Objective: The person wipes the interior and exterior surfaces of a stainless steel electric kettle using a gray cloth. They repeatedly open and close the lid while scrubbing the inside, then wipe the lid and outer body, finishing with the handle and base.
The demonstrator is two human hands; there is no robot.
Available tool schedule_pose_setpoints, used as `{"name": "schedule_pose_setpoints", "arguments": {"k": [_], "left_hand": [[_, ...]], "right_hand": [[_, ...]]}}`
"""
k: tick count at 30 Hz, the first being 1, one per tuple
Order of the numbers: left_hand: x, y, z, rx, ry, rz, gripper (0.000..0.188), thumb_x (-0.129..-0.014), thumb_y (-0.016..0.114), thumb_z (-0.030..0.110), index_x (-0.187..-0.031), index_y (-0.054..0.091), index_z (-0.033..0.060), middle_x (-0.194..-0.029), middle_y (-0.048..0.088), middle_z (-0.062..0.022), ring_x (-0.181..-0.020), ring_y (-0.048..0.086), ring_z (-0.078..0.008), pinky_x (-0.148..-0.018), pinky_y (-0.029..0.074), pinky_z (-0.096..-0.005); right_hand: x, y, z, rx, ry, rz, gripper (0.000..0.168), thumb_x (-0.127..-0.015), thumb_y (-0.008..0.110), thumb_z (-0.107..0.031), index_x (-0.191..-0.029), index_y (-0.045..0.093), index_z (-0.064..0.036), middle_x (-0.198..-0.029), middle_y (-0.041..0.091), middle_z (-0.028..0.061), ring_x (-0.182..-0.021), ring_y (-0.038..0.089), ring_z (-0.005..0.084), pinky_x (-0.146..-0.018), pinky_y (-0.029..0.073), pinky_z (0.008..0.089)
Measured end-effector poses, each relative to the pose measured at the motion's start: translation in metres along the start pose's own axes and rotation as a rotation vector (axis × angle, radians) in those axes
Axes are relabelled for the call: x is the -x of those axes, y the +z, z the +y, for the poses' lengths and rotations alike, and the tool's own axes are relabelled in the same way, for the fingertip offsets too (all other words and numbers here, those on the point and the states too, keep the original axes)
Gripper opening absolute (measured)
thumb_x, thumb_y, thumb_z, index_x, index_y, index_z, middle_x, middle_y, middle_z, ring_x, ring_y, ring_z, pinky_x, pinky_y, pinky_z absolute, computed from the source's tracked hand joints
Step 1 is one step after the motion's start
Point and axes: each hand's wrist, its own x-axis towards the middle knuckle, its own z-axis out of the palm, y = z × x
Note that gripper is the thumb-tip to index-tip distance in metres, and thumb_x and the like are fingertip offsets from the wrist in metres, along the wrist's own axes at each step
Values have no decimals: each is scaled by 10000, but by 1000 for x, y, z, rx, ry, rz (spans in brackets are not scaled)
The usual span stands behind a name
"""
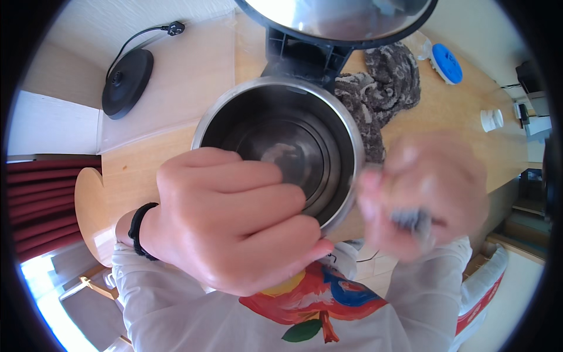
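Note:
An electric kettle's steel body (211, 110) stands in front of me, its mouth facing up and its lid (343, 42) swung back on a black hinge. Inside, a pale patch marks the metal bottom (281, 152). My left hand (237, 220), with a black band at the wrist, is curled over the near left part of the rim. Its fingertips are hidden, so I cannot tell whether they grip the rim. At the right of the rim, my right hand (431, 189) is motion-blurred and closed around a small grey object (411, 218), too blurred to identify.
The kettle's black power base (127, 83) and its plug (176, 28) lie at the far left. Behind the kettle is a crumpled grey towel (391, 83). Farther right are a blue-topped item (447, 64) and a white cup (491, 120) on the wooden table (444, 114).

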Motion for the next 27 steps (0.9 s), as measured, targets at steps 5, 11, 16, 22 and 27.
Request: {"name": "schedule_pose_setpoints", "arguments": {"k": [5, 11, 16, 22, 27], "left_hand": [[1, 3, -1, -3, -9, 25, 450, -785, 695, 345, -513, 406, 134, -504, 440, 6, -389, 394, -151, -385, 225, -297], [1, 4, -3, 6, 18, 29, 449, -782, 695, 351, -512, 411, 131, -503, 447, 3, -385, 393, -153, -384, 225, -300], [2, 3, -2, -4, 9, 24, 453, -780, 695, 353, -509, 409, 129, -501, 447, 1, -381, 389, -155, -383, 223, -301], [0, 4, -3, 7, 21, 30, 457, -775, 696, 352, -505, 400, 130, -497, 431, 4, -380, 380, -155, -384, 218, -302], [0, -2, -1, -12, 1, -39, 460, -776, 696, 357, -509, 398, 130, -499, 437, 3, -385, 390, -154, -387, 225, -299]], "right_hand": [[11, 1, -8, 18, -35, -20, 168, -632, 678, 89, -738, 599, -15, -558, 490, 53, -418, 439, 155, -383, 308, 261], [5, -1, -8, 88, 30, 0, 167, -630, 695, 66, -734, 595, -19, -549, 483, 30, -402, 414, 139, -371, 287, 265], [15, 6, -9, 11, -114, 0, 153, -645, 685, 70, -741, 602, -16, -557, 488, 53, -422, 443, 162, -390, 314, 263], [5, -2, -3, 99, -13, -1, 151, -650, 698, 32, -757, 607, -24, -547, 486, 25, -409, 434, 145, -382, 319, 273], [11, 1, -6, 2, -147, -55, 151, -641, 677, 60, -732, 593, -27, -548, 486, 28, -401, 416, 140, -373, 319, 270]]}}
